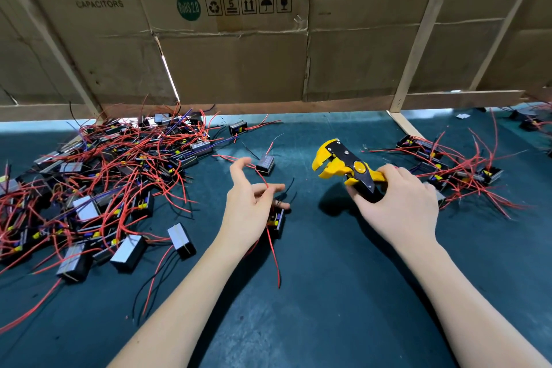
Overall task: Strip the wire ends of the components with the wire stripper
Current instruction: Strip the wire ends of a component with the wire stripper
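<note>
Head view: wire stripper (346,167) in right hand (397,206), nose up-left

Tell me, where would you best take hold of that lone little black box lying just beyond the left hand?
Probably by the two long sides of the lone component, coming from above. It lies flat on the mat, apart from the big pile, its body showing, and its red and black wires trail off the ends, so a grip across the sides should avoid them.

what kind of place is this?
Probably an electronics assembly bench: a heap of wired components on a green mat, capacitor cartons behind, and a wire stripper held in the right hand.
</note>
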